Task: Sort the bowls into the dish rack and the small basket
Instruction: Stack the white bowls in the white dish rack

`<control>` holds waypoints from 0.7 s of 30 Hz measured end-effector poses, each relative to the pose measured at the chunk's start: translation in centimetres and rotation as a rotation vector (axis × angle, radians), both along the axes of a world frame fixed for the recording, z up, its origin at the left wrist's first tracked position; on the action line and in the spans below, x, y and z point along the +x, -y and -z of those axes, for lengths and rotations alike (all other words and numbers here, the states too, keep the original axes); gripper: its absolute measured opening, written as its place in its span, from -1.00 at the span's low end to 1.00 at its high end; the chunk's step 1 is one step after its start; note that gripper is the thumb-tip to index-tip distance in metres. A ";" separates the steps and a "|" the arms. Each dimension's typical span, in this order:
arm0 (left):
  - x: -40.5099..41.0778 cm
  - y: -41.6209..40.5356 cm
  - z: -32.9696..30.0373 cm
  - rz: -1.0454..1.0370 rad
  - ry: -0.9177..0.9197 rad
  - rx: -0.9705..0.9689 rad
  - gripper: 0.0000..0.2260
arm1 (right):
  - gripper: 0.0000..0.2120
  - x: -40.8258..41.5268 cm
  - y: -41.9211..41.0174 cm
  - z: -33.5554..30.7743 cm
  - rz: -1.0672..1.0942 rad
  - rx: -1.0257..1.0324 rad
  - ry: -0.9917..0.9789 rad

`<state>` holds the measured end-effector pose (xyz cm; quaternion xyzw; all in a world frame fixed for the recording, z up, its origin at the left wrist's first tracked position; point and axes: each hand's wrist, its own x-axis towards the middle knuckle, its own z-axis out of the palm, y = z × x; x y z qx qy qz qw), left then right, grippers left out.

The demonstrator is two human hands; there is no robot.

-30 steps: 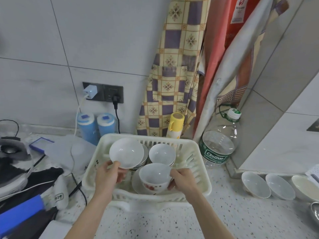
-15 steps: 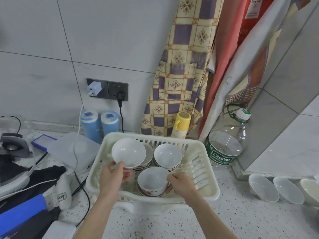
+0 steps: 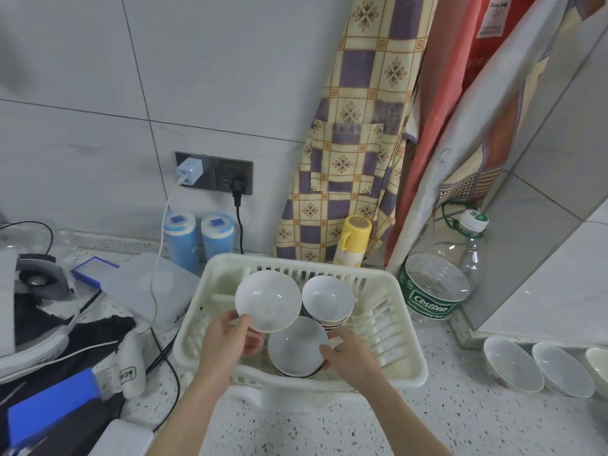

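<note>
A white slatted dish rack [image 3: 388,327] stands on the speckled counter. My left hand [image 3: 227,343] pinches the near rim of a shallow white bowl [image 3: 268,299], held tilted over the rack's left side. My right hand [image 3: 348,353] grips the right rim of a deeper white bowl [image 3: 297,345] that sits on a stack at the rack's front. A second stack of bowls [image 3: 327,301] stands behind it. Three more white bowls [image 3: 511,363] lean in a row on the counter at the right. No small basket is in view.
A clear water bottle [image 3: 441,284] and a yellow flask [image 3: 350,241] stand behind the rack, under hanging aprons. Two blue canisters [image 3: 197,238], a plastic lid [image 3: 148,284], cables, black cloth and a blue box crowd the counter to the left.
My right hand has lowered the deeper bowl from a tilted hold down onto the front stack. My left hand keeps hold of the shallow bowl. The camera has moved closer.
</note>
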<state>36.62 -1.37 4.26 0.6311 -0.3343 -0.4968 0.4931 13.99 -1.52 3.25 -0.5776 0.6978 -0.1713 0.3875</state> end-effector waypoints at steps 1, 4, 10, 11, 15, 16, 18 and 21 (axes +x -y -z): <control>0.1 -0.1 -0.1 0.034 0.009 0.004 -0.85 | -0.85 0.0 -0.1 -0.1 0.031 -0.023 0.008; 0.4 -0.5 -0.5 0.136 0.041 0.026 -0.83 | -0.79 0.0 -0.4 -0.3 0.188 -0.168 0.037; -1.1 -0.8 -1.0 0.363 0.214 0.091 -0.82 | -0.66 -0.5 -1.6 -0.6 0.191 -0.225 0.217; -1.6 -0.8 -1.4 0.403 0.261 0.091 -0.81 | -0.67 -0.7 -1.8 -0.8 0.175 -0.240 0.247; -2.0 -0.7 -1.1 0.526 0.507 0.131 -0.80 | -0.86 -0.4 -1.3 -1.0 0.098 -0.236 0.191; -2.0 -0.7 -1.0 0.538 0.532 0.135 -0.80 | -0.82 -0.5 -1.3 -0.9 0.081 -0.233 0.171; -2.0 -0.7 -0.9 0.554 0.546 0.140 -0.82 | -0.72 -0.6 -1.1 -0.7 0.055 -0.230 0.134; -2.0 -0.7 -1.0 0.547 0.541 0.159 -0.90 | -0.71 -0.7 -0.8 -0.5 0.032 -0.203 0.120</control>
